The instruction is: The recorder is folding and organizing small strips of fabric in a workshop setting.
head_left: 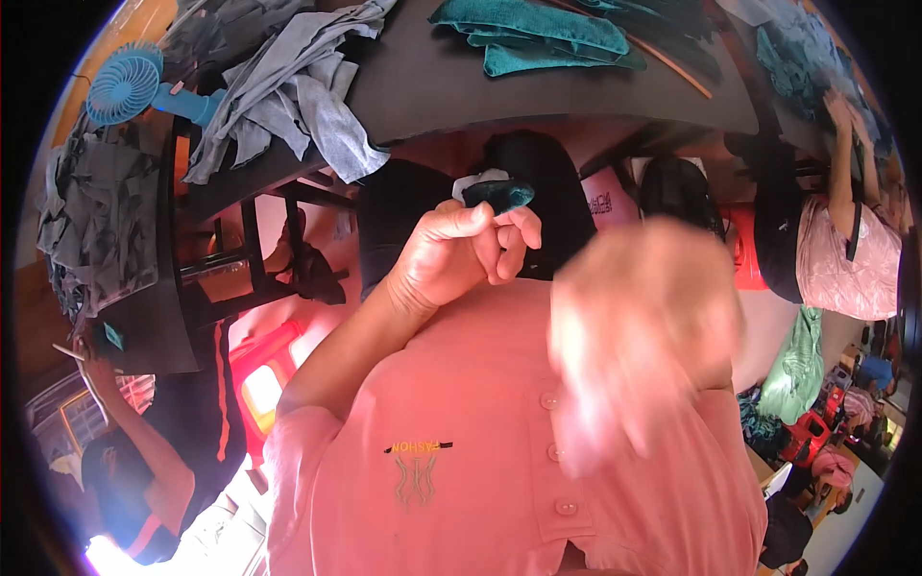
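Note:
My left hand is raised in front of my chest, thumb and fingers pinched together. Between them is a small dark green piece of plush fabric, with a whitish bit showing beside it. My right hand is close to the camera on the right, apart from the fabric piece and badly smeared by motion. Its fingers cannot be made out, nor whether anything is in them. Ahead of both hands, folded teal plush cloth lies on the dark table.
Grey cloth strips hang over the table's left edge beside a blue handheld fan. A thin wooden stick lies by the teal cloth. One co-worker's arm is at left; another's hands touch cloth at right.

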The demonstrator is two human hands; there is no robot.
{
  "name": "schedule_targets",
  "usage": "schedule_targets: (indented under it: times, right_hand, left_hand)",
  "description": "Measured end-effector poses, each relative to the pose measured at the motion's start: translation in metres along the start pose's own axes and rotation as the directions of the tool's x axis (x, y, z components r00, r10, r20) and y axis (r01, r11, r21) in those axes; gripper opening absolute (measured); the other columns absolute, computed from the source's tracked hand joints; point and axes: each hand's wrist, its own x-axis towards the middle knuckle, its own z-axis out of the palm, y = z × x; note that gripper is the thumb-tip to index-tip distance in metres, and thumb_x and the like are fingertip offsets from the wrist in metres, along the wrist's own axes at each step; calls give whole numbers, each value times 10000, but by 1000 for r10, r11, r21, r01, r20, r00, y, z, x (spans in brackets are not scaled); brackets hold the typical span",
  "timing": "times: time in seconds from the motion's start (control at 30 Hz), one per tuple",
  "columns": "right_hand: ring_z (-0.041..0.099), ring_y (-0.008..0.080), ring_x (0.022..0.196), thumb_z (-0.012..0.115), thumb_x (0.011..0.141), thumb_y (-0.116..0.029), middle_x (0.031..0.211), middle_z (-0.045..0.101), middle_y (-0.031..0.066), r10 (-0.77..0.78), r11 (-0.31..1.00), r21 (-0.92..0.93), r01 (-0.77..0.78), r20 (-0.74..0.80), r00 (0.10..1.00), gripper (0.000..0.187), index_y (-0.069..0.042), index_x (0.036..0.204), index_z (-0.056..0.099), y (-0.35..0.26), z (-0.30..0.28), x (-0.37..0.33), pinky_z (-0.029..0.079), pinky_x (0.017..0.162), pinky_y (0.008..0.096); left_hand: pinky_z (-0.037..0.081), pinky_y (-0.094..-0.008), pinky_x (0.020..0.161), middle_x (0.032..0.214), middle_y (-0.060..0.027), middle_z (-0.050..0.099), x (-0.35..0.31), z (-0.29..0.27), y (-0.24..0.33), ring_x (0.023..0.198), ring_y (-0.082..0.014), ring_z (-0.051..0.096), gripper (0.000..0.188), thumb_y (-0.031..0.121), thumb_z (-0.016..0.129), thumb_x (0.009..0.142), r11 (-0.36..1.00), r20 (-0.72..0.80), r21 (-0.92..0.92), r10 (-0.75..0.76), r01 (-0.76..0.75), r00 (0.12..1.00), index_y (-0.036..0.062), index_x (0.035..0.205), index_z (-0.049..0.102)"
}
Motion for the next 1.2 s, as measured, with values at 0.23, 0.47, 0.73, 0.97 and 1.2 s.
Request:
schedule_targets:
  times: [0.23, 0.47, 0.73, 0.97, 1.2]
  right_hand:
    - [583, 89, 690, 681, 795, 14, 778, 613, 23, 3, 667, -551, -502, -671, 742, 170, -16, 958, 648, 43, -27, -41, 442, 597, 223]
    - [635, 168, 718, 549, 864, 82, 813, 610, 81, -154, 534, -752, -386, -536, 830, 167, 7, 1003, 607, 64, -21, -49, 492, 611, 270]
    - [647, 207, 673, 564, 843, 76, 809, 626, 86, -161, 556, -692, -459, -632, 758, 127, 5, 936, 611, 79, -13, -62, 498, 589, 281]
    - [620, 197, 662, 580, 771, 62, 736, 602, 92, -256, 433, -767, -473, -607, 752, 156, -2, 909, 617, 81, -17, -72, 463, 574, 287]
    - [577, 165, 665, 547, 813, -63, 756, 589, 86, -72, 642, -574, -508, -705, 705, 104, 15, 859, 599, 78, -11, -71, 441, 607, 264]
  left_hand:
    - [374, -301, 541, 875, -98, 661, -4, 13, 5, 617, -186, 550, 401, 431, 636, 878, 991, -163, -41, -131, 126, 978, 41, 969, 655]
    - [344, -305, 533, 883, -96, 640, -7, 8, -5, 605, -199, 536, 461, 484, 585, 894, 987, -102, -72, -152, 145, 983, 49, 1043, 622]
    - [352, -306, 555, 882, -100, 635, -12, 11, -12, 609, -205, 533, 470, 488, 564, 904, 974, -104, -136, -197, 182, 975, 49, 1068, 603]
    - [377, -320, 546, 822, -130, 633, -8, 17, -19, 551, -215, 515, 486, 487, 497, 942, 973, -313, -171, -201, 154, 928, 14, 954, 606]
    - [403, -336, 528, 704, -183, 609, -10, 18, -14, 465, -241, 499, 537, 498, 468, 944, 930, 47, -206, -302, 305, 952, -21, 920, 604]
